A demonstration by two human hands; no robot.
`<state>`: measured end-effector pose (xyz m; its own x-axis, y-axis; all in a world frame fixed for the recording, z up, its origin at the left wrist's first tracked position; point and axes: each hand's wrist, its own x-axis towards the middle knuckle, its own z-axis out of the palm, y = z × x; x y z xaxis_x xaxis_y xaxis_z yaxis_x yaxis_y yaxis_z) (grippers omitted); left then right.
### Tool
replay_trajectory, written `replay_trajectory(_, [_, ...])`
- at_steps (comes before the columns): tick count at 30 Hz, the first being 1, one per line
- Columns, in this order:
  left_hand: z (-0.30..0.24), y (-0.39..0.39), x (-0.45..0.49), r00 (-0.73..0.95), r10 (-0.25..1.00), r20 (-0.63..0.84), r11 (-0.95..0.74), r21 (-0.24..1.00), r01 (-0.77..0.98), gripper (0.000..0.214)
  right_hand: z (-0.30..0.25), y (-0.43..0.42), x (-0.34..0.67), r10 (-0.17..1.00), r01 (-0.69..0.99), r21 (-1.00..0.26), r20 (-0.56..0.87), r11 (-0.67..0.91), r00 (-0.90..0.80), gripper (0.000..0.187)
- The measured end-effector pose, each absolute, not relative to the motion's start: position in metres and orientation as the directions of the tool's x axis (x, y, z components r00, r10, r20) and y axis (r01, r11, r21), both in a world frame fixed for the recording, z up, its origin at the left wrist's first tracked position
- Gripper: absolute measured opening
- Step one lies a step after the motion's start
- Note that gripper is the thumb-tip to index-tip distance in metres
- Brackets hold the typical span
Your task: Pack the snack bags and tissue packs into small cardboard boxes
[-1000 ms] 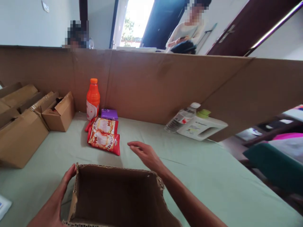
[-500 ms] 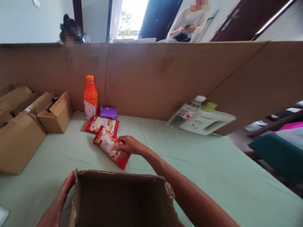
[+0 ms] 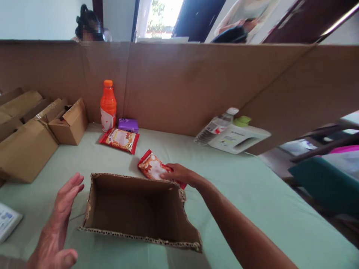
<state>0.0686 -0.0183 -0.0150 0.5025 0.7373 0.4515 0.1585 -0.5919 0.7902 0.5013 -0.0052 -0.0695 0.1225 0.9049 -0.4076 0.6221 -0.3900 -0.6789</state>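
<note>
My right hand (image 3: 182, 175) grips a red snack packet (image 3: 153, 166) just behind the far wall of an open cardboard box (image 3: 134, 236). Part of that packet is hidden by my fingers and the box edge. The box has a rough, torn rim and nothing shows inside it. To its left, my left hand (image 3: 60, 216) is apart from the box, fingers stretched and thumb spread, holding nothing. A second red packet (image 3: 120, 139) lies flat farther back, in front of an orange bottle (image 3: 108, 106) and a purple pack (image 3: 128, 125).
Cardboard boxes (image 3: 30, 149) stand at the left. A clear plastic bottle (image 3: 213, 129) and a white jug with a green cap (image 3: 238, 138) lean against the cardboard wall (image 3: 168, 86). A white packet (image 3: 8, 222) lies at the left edge. People are beyond the wall.
My right hand has drawn the red packet rightward and nearer, away from the other packet. My left hand has let go of the box and opened. More of the box is in view.
</note>
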Motion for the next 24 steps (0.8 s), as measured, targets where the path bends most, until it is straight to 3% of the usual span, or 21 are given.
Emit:
replay_trajectory(6, [0.012, -0.038, 0.087, 0.511, 0.734, 0.448, -0.655, 0.665, 0.357, 0.034, -0.069, -0.013, 0.489, 0.937, 0.574, -0.741, -0.25, -0.349, 0.245, 0.043])
replay_trajectory(11, [0.006, -0.04, 0.096, 0.47, 0.771, 0.43, -0.623, 0.662, 0.416, 0.023, -0.021, -0.04, 0.483, 0.896, 0.536, -0.807, 0.02, -0.248, 0.444, 0.043])
replay_trajectory(14, [0.005, -0.041, 0.101, 0.449, 0.772, 0.449, -0.628, 0.648, 0.432, 0.023, 0.025, -0.062, 0.464, 0.714, 0.5, -0.865, 0.368, 0.028, 0.596, 0.034])
replay_trajectory(16, [0.003, -0.044, 0.105, 0.406, 0.79, 0.459, -0.609, 0.663, 0.436, 0.024, 0.053, -0.076, 0.445, 0.559, 0.558, -0.807, 0.558, 0.194, 0.613, 0.03])
replay_trajectory(18, [0.001, -0.046, 0.109, 0.357, 0.813, 0.46, -0.581, 0.691, 0.431, 0.027, 0.072, -0.089, 0.423, 0.542, 0.696, -0.686, 0.675, 0.213, 0.5, 0.032])
replay_trajectory(20, [0.0, -0.047, 0.112, 0.337, 0.83, 0.444, -0.556, 0.706, 0.44, 0.03, 0.08, -0.096, 0.403, 0.623, 0.828, -0.514, 0.728, 0.223, 0.284, 0.032])
replay_trajectory(22, [-0.002, -0.046, 0.113, 0.334, 0.837, 0.434, -0.547, 0.696, 0.465, 0.031, 0.078, -0.097, 0.386, 0.721, 0.88, -0.358, 0.692, 0.312, 0.026, 0.027])
replay_trajectory(24, [-0.002, -0.045, 0.114, 0.329, 0.838, 0.435, -0.546, 0.682, 0.488, 0.03, 0.071, -0.094, 0.377, 0.795, 0.869, -0.281, 0.576, 0.409, -0.188, 0.024])
